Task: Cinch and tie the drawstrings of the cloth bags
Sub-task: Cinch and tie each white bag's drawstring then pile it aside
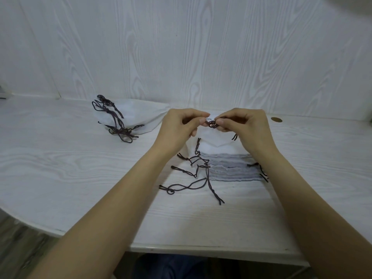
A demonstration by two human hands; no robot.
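Right now both hands are up over the white wood-grain table (80, 168), working one dark cord. Left hand (181, 127) has its fingers curled, thumb and forefinger pinching the dark brown drawstring knot (212, 124); right hand (243, 127) pinches the same knot from the other side, fingertips almost meeting. That cord belongs to the white cloth bag (213, 140) held up just beneath the hands, above the stack of flat white cloth bags (229, 168) whose loose dark strings (187, 187) trail out to the left across the table. Farther left, well apart, lies a pile of white bags with knotted dark cords (128, 117). A small round brass-coloured disc (276, 119) sits on the table near the wall, right of the hands.
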